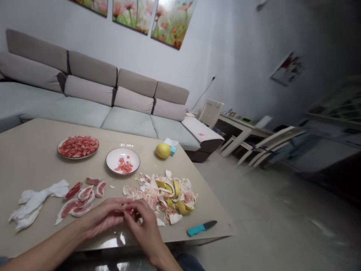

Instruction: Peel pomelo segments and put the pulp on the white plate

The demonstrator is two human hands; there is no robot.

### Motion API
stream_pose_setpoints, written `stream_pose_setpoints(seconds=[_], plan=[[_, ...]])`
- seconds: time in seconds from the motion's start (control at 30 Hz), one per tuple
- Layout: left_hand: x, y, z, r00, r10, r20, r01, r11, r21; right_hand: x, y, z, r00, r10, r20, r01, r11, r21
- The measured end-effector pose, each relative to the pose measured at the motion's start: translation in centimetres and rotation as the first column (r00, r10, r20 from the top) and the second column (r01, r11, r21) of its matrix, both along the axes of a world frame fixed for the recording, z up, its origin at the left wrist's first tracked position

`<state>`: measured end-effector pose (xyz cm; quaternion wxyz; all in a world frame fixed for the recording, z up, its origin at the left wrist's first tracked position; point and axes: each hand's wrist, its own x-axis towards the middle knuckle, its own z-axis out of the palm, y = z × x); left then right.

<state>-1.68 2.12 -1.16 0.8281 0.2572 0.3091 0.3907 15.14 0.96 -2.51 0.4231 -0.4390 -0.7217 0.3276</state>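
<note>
My left hand (pixel 108 214) and my right hand (pixel 145 224) meet above the table's front edge. Pinched between their fingertips is a small reddish piece of pomelo (pixel 129 212), mostly hidden by the fingers. Just left of them lie several unpeeled pomelo segments (pixel 80 203) with pale skin. Right beyond the hands spreads a heap of torn membrane and yellow-green pomelo peel (pixel 177 190). A small white plate (pixel 114 155) holds a few bits of red flesh. Farther left, a larger plate is heaped with red pomelo pulp (pixel 79 146).
A turquoise-handled knife (pixel 201 228) lies near the table's right front corner. One whole yellow pomelo (pixel 163 150) stands beside a tissue pack (pixel 172 146) at the back. Crumpled white gloves or cloth (pixel 36 203) lie at left. A sofa (pixel 126 118) runs behind the table (pixel 36 139).
</note>
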Motion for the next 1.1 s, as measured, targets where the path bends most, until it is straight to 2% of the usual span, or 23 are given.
stream_pose_setpoints(seconds=[0.1, 0.17, 0.23, 0.3, 0.37, 0.5, 0.6, 0.77, 0.83, 1.0, 1.1], plan=[[0.0, -0.3, -0.6, 1.0, -0.019, -0.023, 0.016, 0.993, -0.117, 1.3, 0.3, -0.4, 0.99, 0.002, -0.143, -0.037, 0.969, -0.243], [-0.1, -0.4, -1.1, 0.998, -0.021, -0.054, 0.012, 0.989, -0.149, 1.6, 0.5, -1.1, 0.953, -0.027, -0.302, -0.115, 0.888, -0.444], [-0.2, -0.5, -1.7, 0.995, -0.028, -0.095, 0.015, 0.991, -0.135, 1.5, 0.5, -1.9, 0.899, -0.07, -0.433, -0.221, 0.781, -0.584], [-0.3, -0.5, -2.1, 0.991, -0.048, -0.129, 0.035, 0.994, -0.101, 1.1, 0.6, -2.6, 0.853, -0.115, -0.508, -0.294, 0.7, -0.651], [-0.6, -0.3, -2.4, 0.987, -0.078, -0.138, 0.068, 0.995, -0.074, 0.7, 0.7, -3.0, 0.82, -0.157, -0.551, -0.336, 0.646, -0.685], [-1.3, 0.1, -2.8, 0.981, -0.089, -0.174, 0.082, 0.995, -0.048, 0.2, 1.1, -2.9, 0.788, -0.169, -0.593, -0.402, 0.589, -0.701], [-1.8, 0.2, -3.1, 0.97, -0.076, -0.232, 0.069, 0.997, -0.037, 0.2, 1.2, -2.8, 0.802, -0.147, -0.579, -0.392, 0.603, -0.695], [-1.8, 0.2, -3.1, 0.981, -0.084, -0.174, 0.081, 0.996, -0.023, 0.1, 1.1, -2.7, 0.872, -0.107, -0.477, -0.255, 0.734, -0.63], [-1.6, 0.1, -3.3, 0.981, -0.085, -0.173, 0.086, 0.996, 0.002, 0.0, 0.9, -2.4, 0.907, -0.095, -0.411, -0.198, 0.766, -0.612], [-1.3, 0.2, -4.1, 0.957, -0.074, -0.281, 0.124, 0.979, 0.162, 0.0, 0.7, -1.7, 0.954, -0.052, -0.297, -0.139, 0.797, -0.588], [-1.3, 0.1, -4.1, 0.942, -0.09, -0.323, 0.155, 0.971, 0.181, 0.3, 0.7, -1.6, 0.966, -0.059, -0.253, -0.102, 0.809, -0.578]])
